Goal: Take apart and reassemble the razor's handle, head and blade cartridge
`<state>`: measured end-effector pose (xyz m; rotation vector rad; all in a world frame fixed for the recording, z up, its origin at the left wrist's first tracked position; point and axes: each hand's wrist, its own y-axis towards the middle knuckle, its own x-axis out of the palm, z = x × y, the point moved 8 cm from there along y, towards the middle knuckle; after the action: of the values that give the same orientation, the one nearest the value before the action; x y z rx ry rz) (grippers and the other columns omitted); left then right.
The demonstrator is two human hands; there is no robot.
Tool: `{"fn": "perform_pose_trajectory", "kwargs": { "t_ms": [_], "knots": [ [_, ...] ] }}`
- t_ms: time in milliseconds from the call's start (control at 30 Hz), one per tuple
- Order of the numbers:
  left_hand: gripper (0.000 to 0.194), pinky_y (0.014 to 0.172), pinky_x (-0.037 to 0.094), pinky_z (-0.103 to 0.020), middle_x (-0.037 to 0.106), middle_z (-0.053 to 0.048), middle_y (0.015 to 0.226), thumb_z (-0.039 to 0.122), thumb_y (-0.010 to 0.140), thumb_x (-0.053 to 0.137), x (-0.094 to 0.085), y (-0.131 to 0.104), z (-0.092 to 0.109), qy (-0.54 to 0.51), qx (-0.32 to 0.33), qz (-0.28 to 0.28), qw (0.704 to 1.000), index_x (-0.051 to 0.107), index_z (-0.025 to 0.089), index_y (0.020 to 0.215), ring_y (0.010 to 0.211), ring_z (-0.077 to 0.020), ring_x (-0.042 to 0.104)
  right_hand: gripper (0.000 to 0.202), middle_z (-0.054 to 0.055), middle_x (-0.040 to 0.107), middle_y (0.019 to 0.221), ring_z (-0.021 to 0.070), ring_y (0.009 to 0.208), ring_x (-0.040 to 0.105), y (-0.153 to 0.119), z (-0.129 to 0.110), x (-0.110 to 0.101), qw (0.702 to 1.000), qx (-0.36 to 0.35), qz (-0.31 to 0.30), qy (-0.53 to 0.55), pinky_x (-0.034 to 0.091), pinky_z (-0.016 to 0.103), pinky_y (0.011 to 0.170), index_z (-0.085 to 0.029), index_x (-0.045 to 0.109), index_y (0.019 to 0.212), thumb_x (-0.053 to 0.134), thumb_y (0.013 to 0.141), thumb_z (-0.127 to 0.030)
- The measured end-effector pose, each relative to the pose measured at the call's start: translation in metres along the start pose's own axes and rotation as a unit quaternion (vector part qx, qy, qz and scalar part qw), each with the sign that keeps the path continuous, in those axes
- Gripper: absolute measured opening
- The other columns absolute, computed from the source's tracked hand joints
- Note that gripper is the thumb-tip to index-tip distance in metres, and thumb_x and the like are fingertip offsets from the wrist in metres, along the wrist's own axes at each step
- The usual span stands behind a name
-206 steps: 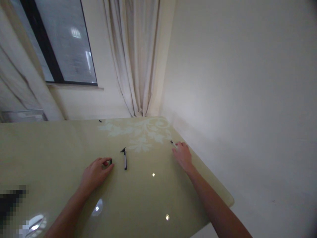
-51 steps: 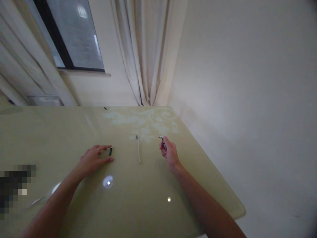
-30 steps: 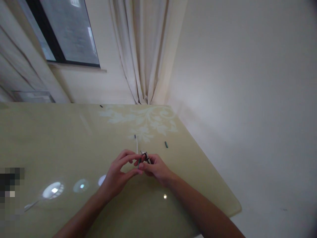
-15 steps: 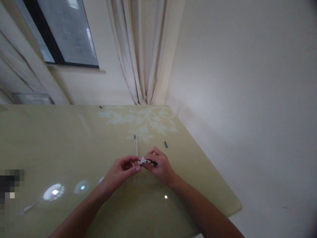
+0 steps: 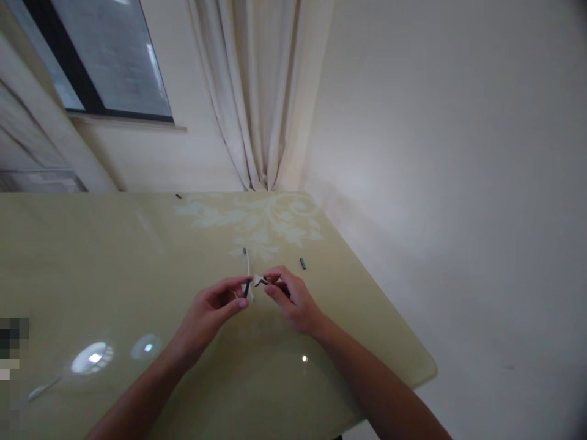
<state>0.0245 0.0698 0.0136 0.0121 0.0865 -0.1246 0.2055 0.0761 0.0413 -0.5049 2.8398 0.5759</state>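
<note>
Pinching a dark strip, the left hand faces the right hand, its grip around apparently a razor.

Tilted razor, dark piece just beside

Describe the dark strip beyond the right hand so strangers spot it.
Find the green table, then the right hand. Beyond lies a small, green-centred strip. Unlike the piece in the left hand, it lies loose, nearer than the one at the far edge.
</note>
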Motion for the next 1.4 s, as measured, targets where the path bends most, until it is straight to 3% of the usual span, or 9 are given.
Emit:
{"fn": "perform_pose_trajectory", "kwargs": {
  "t_ms": [67, 200, 600, 767, 1400],
  "knots": [
    [0.051, 0.076, 0.057, -0.032, 0.078, -0.004, 0.089, 0.044, 0.072, 0.087, -0.003, 0.000, 0.001, -0.014, 0.005, 0.016, 1.000, 0.081, 0.022, 0.117, 0.083, -0.0221, 0.070, 0.030, 0.004, 0.066, 0.093, 0.0141, 0.075, 0.059, -0.002, -0.002, 0.000, 1.000, 0.001, -0.001, 0.002, 0.045, 0.025, 0.068, -0.019, 0.069, 0.115, 0.060, 0.103, -0.046],
    [0.049, 0.079, 0.058, -0.032, 0.079, -0.004, 0.091, 0.039, 0.069, 0.089, -0.003, -0.001, 0.001, -0.040, 0.006, 0.022, 0.999, 0.082, 0.023, 0.115, 0.083, -0.0211, 0.071, 0.030, 0.002, 0.066, 0.089, 0.0134, 0.071, 0.057, -0.004, -0.003, 0.003, 1.000, -0.002, -0.017, -0.015, 0.043, 0.024, 0.065, -0.021, 0.067, 0.121, 0.065, 0.101, -0.044],
    [0.047, 0.073, 0.057, -0.030, 0.077, -0.005, 0.085, 0.037, 0.067, 0.090, -0.003, -0.004, 0.005, -0.022, 0.014, 0.018, 1.000, 0.084, 0.022, 0.111, 0.078, -0.0201, 0.068, 0.021, 0.004, 0.072, 0.097, 0.0164, 0.081, 0.063, -0.006, -0.018, 0.004, 0.996, -0.064, -0.025, -0.065, 0.049, 0.028, 0.078, -0.023, 0.072, 0.117, 0.066, 0.102, -0.036],
    [0.045, 0.067, 0.056, -0.028, 0.074, -0.003, 0.078, 0.037, 0.067, 0.089, -0.004, -0.004, 0.009, -0.013, 0.027, 0.026, 0.999, 0.085, 0.021, 0.109, 0.072, -0.0182, 0.066, 0.021, 0.005, 0.072, 0.097, 0.0177, 0.084, 0.065, -0.007, -0.018, 0.004, 0.996, -0.063, -0.014, -0.068, 0.049, 0.029, 0.079, -0.023, 0.072, 0.117, 0.065, 0.102, -0.036],
    [0.043, 0.068, 0.054, -0.028, 0.069, -0.001, 0.077, 0.034, 0.067, 0.090, -0.002, -0.004, 0.010, -0.030, 0.030, 0.015, 0.999, 0.084, 0.022, 0.109, 0.073, -0.0170, 0.063, 0.021, 0.003, 0.069, 0.094, 0.0156, 0.079, 0.061, -0.007, -0.014, 0.003, 0.998, -0.041, -0.006, -0.054, 0.047, 0.027, 0.075, -0.023, 0.071, 0.116, 0.065, 0.102, -0.038]
  ]
}}
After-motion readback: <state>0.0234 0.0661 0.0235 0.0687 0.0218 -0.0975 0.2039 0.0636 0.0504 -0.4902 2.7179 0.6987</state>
